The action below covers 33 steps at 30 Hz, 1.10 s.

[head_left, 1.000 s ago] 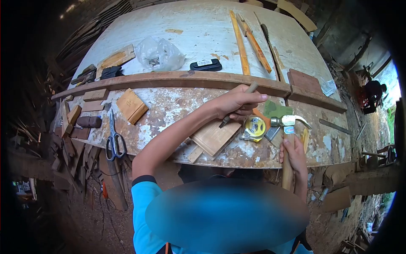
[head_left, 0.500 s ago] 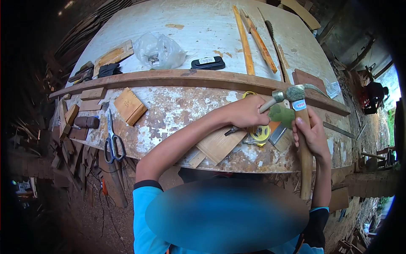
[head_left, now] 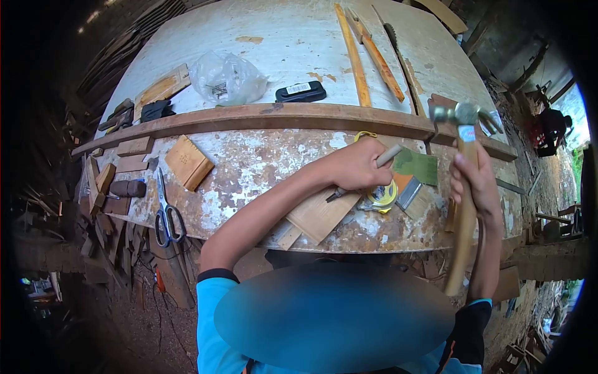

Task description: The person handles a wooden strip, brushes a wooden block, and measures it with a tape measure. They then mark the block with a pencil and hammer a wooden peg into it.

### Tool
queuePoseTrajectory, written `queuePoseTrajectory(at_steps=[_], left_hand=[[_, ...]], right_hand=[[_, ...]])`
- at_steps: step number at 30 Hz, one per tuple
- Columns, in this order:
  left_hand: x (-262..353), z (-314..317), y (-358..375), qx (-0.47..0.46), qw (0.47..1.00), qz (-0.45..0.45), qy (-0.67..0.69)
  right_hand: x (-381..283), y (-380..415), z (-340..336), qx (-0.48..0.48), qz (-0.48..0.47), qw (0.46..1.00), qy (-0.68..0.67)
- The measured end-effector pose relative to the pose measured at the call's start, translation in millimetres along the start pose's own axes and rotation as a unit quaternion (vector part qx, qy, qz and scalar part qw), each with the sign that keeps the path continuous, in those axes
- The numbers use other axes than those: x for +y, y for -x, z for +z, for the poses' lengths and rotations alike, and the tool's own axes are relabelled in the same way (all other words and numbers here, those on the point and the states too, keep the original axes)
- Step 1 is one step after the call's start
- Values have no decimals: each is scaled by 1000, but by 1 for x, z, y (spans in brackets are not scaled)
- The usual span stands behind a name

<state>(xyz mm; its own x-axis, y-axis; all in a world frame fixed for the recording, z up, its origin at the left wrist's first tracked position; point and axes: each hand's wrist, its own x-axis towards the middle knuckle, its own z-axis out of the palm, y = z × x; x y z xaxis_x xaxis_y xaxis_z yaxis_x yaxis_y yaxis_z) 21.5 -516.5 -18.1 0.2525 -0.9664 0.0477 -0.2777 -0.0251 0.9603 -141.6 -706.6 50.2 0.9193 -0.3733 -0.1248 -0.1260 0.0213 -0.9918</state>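
My left hand (head_left: 362,165) is closed around a slim chisel-like tool (head_left: 390,155). Its pale round end sticks out above the fist, and a dark tip shows below, over a light wooden board (head_left: 324,218). Off to the right, my right hand (head_left: 477,177) grips the wooden handle of a claw hammer (head_left: 462,234). The hammer's head is up, apart from the tool's end. Beside my left hand lie a yellow tape measure (head_left: 382,196), a flat orange-and-metal piece (head_left: 408,191) and a green sheet (head_left: 417,166).
A long wooden beam (head_left: 249,116) crosses the worn table (head_left: 249,159). Scissors (head_left: 166,212), a wood block (head_left: 189,163) and offcuts (head_left: 135,146) lie left. Behind the beam are a plastic bag (head_left: 229,78), a black case (head_left: 301,91), wood strips (head_left: 355,56) and a saw (head_left: 393,36).
The hammer has moved right, away from the end of the tool in my left hand, uncovering the green sheet. My left hand keeps its grip and has barely shifted.
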Motion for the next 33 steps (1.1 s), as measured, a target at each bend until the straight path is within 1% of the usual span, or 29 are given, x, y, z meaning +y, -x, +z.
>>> queuePoseTrajectory(at_steps=[1, 4, 5, 7, 8, 9, 10, 11, 12, 13, 14, 16, 17, 20, 21, 23, 24, 25, 26, 28, 30, 31, 32, 33], left_hand=[[1, 2, 0, -1, 1000, -7, 1], [6, -3, 2, 12, 999, -33, 3], [5, -7, 5, 22, 999, -48, 9], [3, -12, 8, 33, 996, -76, 25], [2, -10, 8, 31, 998, -57, 3], [3, -8, 6, 25, 999, -37, -19], [3, -6, 4, 20, 999, -16, -41], [3, -5, 4, 15, 999, -10, -44], [3, -5, 6, 29, 999, -18, -32], [3, -6, 8, 42, 998, -28, -21], [3, -9, 11, 56, 998, -38, -14], [7, -5, 8, 24, 996, -21, -79], [8, -2, 6, 7, 994, -11, -110], [12, 2, 6, 4, 993, -20, -118], [10, 0, 5, 11, 993, -8, -121], [5, -1, 7, 16, 992, 12, -122], [5, 2, 8, 1, 992, 6, -130], [8, 3, 7, -13, 990, 3, -137], [10, 5, 5, -26, 989, 3, -147], [12, 7, 4, -32, 989, -5, -144], [11, 7, 4, -27, 988, 10, -151], [13, 7, 5, -48, 988, -34, -142], [9, 8, 4, -45, 987, -22, -155], [1, 9, 4, -40, 985, -11, -168]], right_hand=[[2, -2, 3, 27, -1, 1000, -9], [-3, 11, 15, -119, 98, 984, 87], [-3, 12, 16, -129, 95, 986, 42], [7, 4, 9, -47, 52, 998, 11], [12, -1, 6, -5, 32, 999, -3], [14, -6, 8, 15, 24, 999, -36], [11, -3, 10, -35, 51, 998, -4], [4, 1, 15, -86, 78, 993, 28], [0, 6, 18, -138, 104, 983, 59], [0, 8, 14, -133, 141, 981, 31], [2, 4, 9, -93, 111, 989, 20], [11, -5, 1, -14, 59, 998, 1], [17, -13, 1, 45, 24, 998, -32], [11, -2, 1, -47, 65, 992, 93], [8, 5, 5, -132, 96, 982, 92], [8, 5, -3, -80, 69, 992, 63], [9, 9, -5, -49, 60, 996, 47], [7, 9, 2, 27, 38, 999, 3], [8, 4, 4, 78, 16, 996, -36], [13, 1, 2, 78, -8, 997, -3], [13, 15, 4, -35, 70, 996, 44], [13, 25, 6, -90, 107, 988, 70], [16, 30, 10, -94, 91, 987, 93], [20, 37, 11, -69, 70, 993, 71]])
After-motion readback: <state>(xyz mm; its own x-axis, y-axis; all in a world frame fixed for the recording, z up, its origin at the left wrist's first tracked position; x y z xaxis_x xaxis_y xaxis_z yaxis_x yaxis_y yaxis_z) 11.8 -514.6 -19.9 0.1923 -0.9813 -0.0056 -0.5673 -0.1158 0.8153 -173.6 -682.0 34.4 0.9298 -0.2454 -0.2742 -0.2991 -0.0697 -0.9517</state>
